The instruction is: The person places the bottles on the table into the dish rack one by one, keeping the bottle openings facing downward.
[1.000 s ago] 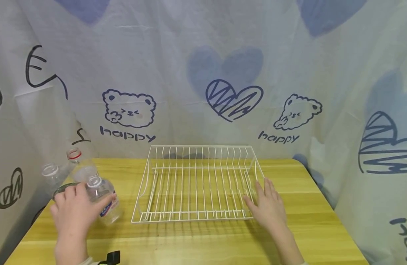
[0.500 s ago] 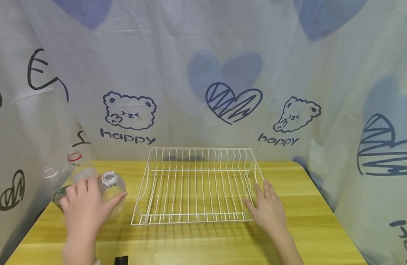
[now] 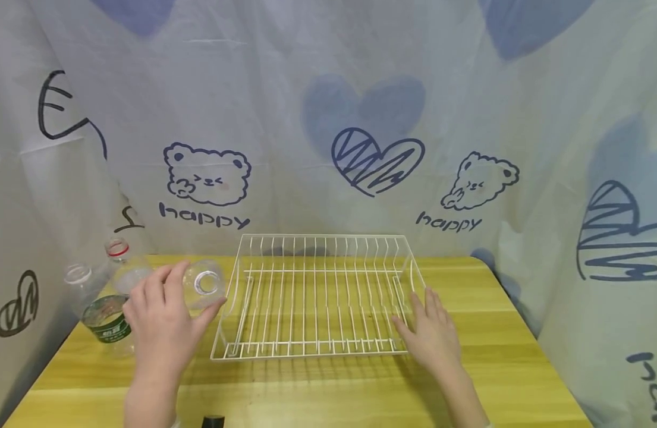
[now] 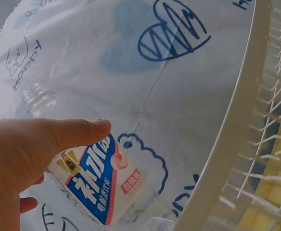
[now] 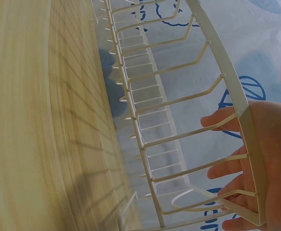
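Note:
My left hand holds a clear plastic bottle just left of the rack, thumb on one side and fingers on the other. The bottle is tilted, its uncapped mouth facing the head camera. In the left wrist view its white, blue and pink label shows below the thumb. A white wire dish rack sits mid-table. On its right front corner rests my right hand, fingers spread and fairly straight. From the right wrist, the fingers show behind the rack's wires.
At the table's left edge stand several clear bottles: one with a green label, one with a red neck ring, and another clear bottle behind. A printed cloth hangs behind the wooden table.
My left hand has moved right and slightly up with the bottle, away from the other bottles toward the rack. The bottle has tipped from near upright. My right hand stays at the rack.

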